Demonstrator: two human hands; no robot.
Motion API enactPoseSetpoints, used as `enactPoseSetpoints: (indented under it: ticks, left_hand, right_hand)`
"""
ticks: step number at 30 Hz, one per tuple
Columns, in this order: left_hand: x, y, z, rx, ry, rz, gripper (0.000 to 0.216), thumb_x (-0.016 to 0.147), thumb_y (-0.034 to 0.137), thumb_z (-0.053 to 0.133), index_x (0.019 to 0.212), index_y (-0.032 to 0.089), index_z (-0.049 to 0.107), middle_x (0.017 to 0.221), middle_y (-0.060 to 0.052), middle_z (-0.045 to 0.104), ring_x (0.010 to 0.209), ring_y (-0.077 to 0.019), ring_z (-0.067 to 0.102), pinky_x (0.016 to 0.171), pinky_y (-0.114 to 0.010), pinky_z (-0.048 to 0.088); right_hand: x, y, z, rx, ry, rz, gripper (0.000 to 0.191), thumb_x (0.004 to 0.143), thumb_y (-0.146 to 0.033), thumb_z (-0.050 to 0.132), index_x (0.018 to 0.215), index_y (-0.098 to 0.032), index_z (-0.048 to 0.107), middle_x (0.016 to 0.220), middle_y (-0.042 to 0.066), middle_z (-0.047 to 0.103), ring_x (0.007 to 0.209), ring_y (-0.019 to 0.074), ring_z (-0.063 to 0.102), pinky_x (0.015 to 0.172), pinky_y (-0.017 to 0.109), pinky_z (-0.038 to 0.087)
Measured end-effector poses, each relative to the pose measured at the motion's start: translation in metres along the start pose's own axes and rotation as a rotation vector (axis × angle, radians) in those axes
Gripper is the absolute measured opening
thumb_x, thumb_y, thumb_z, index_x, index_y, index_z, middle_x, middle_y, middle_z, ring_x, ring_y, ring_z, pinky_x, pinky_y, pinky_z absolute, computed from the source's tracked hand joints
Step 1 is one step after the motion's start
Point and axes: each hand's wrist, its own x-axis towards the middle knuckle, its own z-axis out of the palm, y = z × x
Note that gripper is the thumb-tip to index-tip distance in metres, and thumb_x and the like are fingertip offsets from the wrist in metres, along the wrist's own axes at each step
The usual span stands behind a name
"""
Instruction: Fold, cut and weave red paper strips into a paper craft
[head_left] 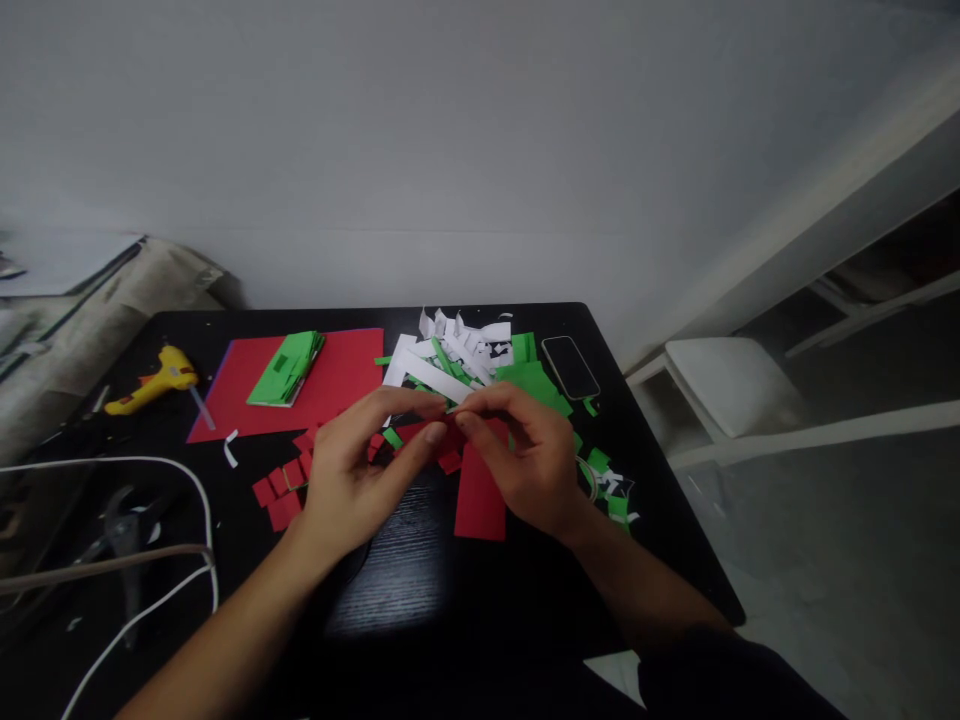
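My left hand [367, 460] and my right hand [529, 450] meet over the middle of the black table, thumbs and forefingers pinched together. Between the fingertips shows a tiny pale edge; the fingers hide most of it, so its kind cannot be made out. Below my right hand lies a red paper strip [480, 490]. Small red paper pieces [281, 490] are scattered beside my left hand, some partly behind it. Just beyond the fingertips is a heap of white paper scraps [442, 375] mixed with green strips. Green paper [536, 385] lies behind my right hand.
On the left, a yellow glue gun [161, 380] rests by a red sheet [345, 365] bearing a folded green paper stack [289, 368]. Pliers [124, 540] and a white cable [202, 490] are nearer. A phone [571, 367] lies at the back right. A wall stands behind the table [637, 470].
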Motion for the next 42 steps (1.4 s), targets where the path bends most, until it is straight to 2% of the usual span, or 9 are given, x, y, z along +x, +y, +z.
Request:
enactPoseSetpoints:
  ticks: [4, 8, 15, 19, 23, 29, 33, 36, 42]
  left_hand:
    - [0.0, 0.002, 0.005, 0.041, 0.014, -0.001, 0.015, 0.094, 0.018, 0.073, 0.107, 0.024, 0.074, 0.094, 0.0, 0.078, 0.079, -0.0134, 0.072, 0.069, -0.026, 0.057]
    - [0.0, 0.005, 0.004, 0.078, -0.032, -0.013, 0.008, 0.097, 0.016, 0.069, 0.101, 0.022, 0.072, 0.089, 0.001, 0.075, 0.076, -0.0106, 0.069, 0.069, -0.023, 0.054]
    - [-0.002, 0.004, 0.0, 0.114, -0.071, 0.052, 0.007, 0.098, 0.013, 0.065, 0.099, 0.02, 0.067, 0.087, 0.001, 0.069, 0.076, -0.0097, 0.064, 0.068, -0.022, 0.05]
    - [-0.004, 0.003, 0.0, 0.086, -0.032, -0.021, 0.006, 0.098, 0.016, 0.065, 0.098, 0.021, 0.068, 0.085, 0.002, 0.068, 0.072, -0.01, 0.063, 0.067, -0.023, 0.049]
    - [-0.005, 0.002, 0.002, 0.003, 0.047, -0.107, 0.005, 0.099, 0.022, 0.065, 0.096, 0.022, 0.07, 0.083, 0.001, 0.067, 0.069, -0.0109, 0.062, 0.066, -0.025, 0.05]
    - [-0.005, 0.0, 0.005, -0.062, 0.099, -0.174, 0.006, 0.099, 0.025, 0.066, 0.095, 0.022, 0.07, 0.084, 0.001, 0.067, 0.072, -0.0114, 0.062, 0.068, -0.025, 0.05]
    - [-0.006, -0.002, 0.007, -0.075, 0.109, -0.206, 0.007, 0.099, 0.025, 0.066, 0.095, 0.023, 0.07, 0.084, 0.001, 0.067, 0.075, -0.0116, 0.063, 0.071, -0.025, 0.05]
    - [-0.005, -0.002, 0.004, -0.082, 0.084, -0.228, 0.007, 0.099, 0.026, 0.065, 0.094, 0.023, 0.069, 0.084, 0.002, 0.067, 0.073, -0.0117, 0.062, 0.068, -0.025, 0.049]
    - [0.002, -0.002, -0.004, -0.027, -0.047, -0.204, 0.011, 0.1, 0.027, 0.062, 0.092, 0.023, 0.068, 0.081, 0.002, 0.067, 0.074, -0.013, 0.062, 0.069, -0.026, 0.049]
  right_hand:
    - [0.0, 0.0, 0.0, -0.002, 0.006, -0.016, 0.004, 0.095, -0.021, 0.07, 0.092, -0.022, 0.071, 0.085, 0.001, 0.072, 0.08, 0.0148, 0.068, 0.077, 0.03, 0.056]
    - [0.0, 0.001, 0.0, -0.009, 0.004, -0.031, 0.003, 0.095, -0.02, 0.071, 0.093, -0.022, 0.072, 0.086, 0.0, 0.073, 0.08, 0.0145, 0.068, 0.076, 0.03, 0.057]
    - [0.0, 0.004, 0.002, 0.028, 0.011, -0.006, 0.002, 0.092, -0.023, 0.076, 0.09, -0.022, 0.074, 0.084, 0.0, 0.075, 0.078, 0.0147, 0.071, 0.074, 0.03, 0.059]
    - [0.001, 0.003, 0.003, 0.083, 0.007, 0.089, 0.005, 0.092, -0.029, 0.077, 0.093, -0.024, 0.076, 0.088, 0.001, 0.079, 0.081, 0.0159, 0.074, 0.078, 0.031, 0.062]
    - [0.002, 0.003, 0.002, 0.153, -0.068, 0.172, 0.014, 0.091, -0.032, 0.078, 0.102, -0.024, 0.077, 0.098, 0.003, 0.081, 0.09, 0.0173, 0.077, 0.084, 0.032, 0.063]
    - [0.002, 0.003, -0.001, 0.037, -0.115, 0.213, 0.014, 0.093, -0.035, 0.074, 0.09, -0.022, 0.078, 0.078, 0.001, 0.077, 0.07, 0.0155, 0.071, 0.064, 0.029, 0.056]
    - [0.001, 0.004, -0.002, -0.025, -0.101, 0.154, 0.017, 0.095, -0.035, 0.072, 0.086, -0.022, 0.077, 0.075, 0.001, 0.075, 0.068, 0.0149, 0.068, 0.062, 0.028, 0.052]
    - [0.001, 0.004, -0.003, -0.063, -0.103, 0.126, 0.016, 0.096, -0.034, 0.071, 0.087, -0.021, 0.076, 0.077, 0.001, 0.076, 0.07, 0.0153, 0.069, 0.063, 0.028, 0.052]
    - [0.003, 0.001, -0.004, -0.144, -0.171, 0.07, 0.014, 0.097, -0.03, 0.07, 0.09, -0.021, 0.077, 0.082, 0.001, 0.079, 0.073, 0.0152, 0.072, 0.069, 0.028, 0.054]
